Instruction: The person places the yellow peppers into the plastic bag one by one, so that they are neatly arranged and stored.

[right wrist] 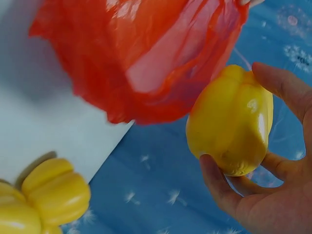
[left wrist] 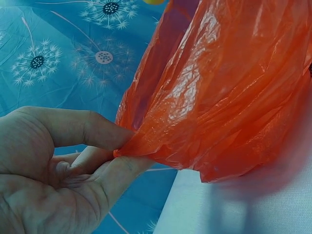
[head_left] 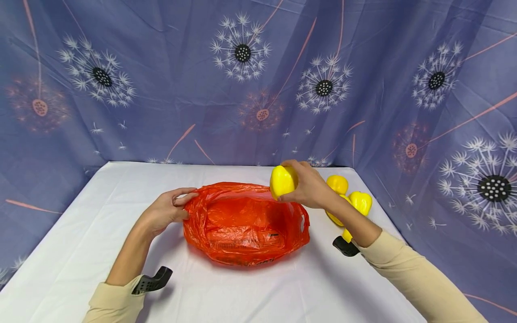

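Remotely, I am watching the right hand (head_left: 308, 186) gripping a yellow pepper (head_left: 280, 181) by the rim of a red bag (head_left: 242, 224), which could be collapsing should the pinching left hand (head_left: 167, 209) slip.

Bright head view, dimmer wrist views, glare on bag (left wrist: 214, 90)

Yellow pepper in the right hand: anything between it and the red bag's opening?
Nothing visible. In the head view the yellow pepper in the right hand overlaps the far right rim of the red bag; the mouth gapes open. The left hand pinches the bag's left side, away from that path.
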`<state>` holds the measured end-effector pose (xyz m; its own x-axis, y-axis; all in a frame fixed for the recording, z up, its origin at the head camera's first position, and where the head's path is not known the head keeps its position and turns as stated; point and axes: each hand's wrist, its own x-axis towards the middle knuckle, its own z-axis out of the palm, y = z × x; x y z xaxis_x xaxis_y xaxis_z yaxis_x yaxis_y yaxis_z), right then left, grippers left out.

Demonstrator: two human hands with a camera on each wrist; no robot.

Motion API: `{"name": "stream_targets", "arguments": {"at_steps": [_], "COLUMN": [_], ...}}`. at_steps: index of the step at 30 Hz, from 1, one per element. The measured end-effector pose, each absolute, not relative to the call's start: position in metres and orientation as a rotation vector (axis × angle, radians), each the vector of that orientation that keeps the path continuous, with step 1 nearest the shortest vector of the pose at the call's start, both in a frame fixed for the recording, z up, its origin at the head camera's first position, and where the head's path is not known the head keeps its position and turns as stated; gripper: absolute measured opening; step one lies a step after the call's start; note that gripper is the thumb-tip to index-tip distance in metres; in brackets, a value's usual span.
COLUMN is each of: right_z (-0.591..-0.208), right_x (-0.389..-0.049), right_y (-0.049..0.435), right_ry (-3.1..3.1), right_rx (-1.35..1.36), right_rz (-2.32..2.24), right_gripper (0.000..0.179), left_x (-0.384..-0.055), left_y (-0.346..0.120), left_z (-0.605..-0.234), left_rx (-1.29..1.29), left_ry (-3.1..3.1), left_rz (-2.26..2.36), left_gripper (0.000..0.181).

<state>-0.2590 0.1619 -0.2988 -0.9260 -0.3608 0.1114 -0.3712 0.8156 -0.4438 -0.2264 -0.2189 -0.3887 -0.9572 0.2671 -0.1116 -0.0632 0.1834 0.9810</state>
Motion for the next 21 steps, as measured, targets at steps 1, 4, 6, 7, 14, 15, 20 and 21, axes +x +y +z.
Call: {"name": "stream_targets", "arguments": {"at_steps": [1,4,6,7,14,15,20,21], "right_z": [-0.298,-0.298,-0.298,-0.299,-0.304,-0.305,-0.312,-0.313], "right_x": [-0.258,-0.255,-0.254,-0.253,-0.247,-0.246,-0.243,-0.242], "right_y": [0.158,0.147,0.14,0.137,0.114,0.111,0.095,0.093], "right_ry": [-2.971,-2.972,-2.973,-2.975,-2.973,-2.976,-2.994,-2.996], "right_rx": [0.614,0.654,0.682,0.694,0.778,0.787,0.819,0.826], "right_rz": [0.741,0.765,0.775,0.776,0.782,0.788,0.829,0.835], "right_gripper": [0.088,0.087,0.087,0.087,0.088,0.088,0.088,0.088], "left_x": [-0.226,-0.226,-0.226,-0.226,-0.226,-0.226,-0.225,-0.225], "left_y": [-0.219,-0.218,-0.218,-0.218,-0.217,-0.217,-0.218,-0.218], "left_z": [-0.388,-0.387,-0.387,-0.387,-0.386,-0.386,-0.387,-0.387], "left_rx": [0.194,0.189,0.191,0.192,0.187,0.192,0.203,0.204], "left_ry": [2.203,2.21,2.214,2.214,2.213,2.214,2.212,2.209], "left_rz": [1.845,1.839,1.836,1.836,1.841,1.841,1.849,1.85], "left_gripper": [0.086,0.086,0.086,0.086,0.086,0.086,0.085,0.085]}}
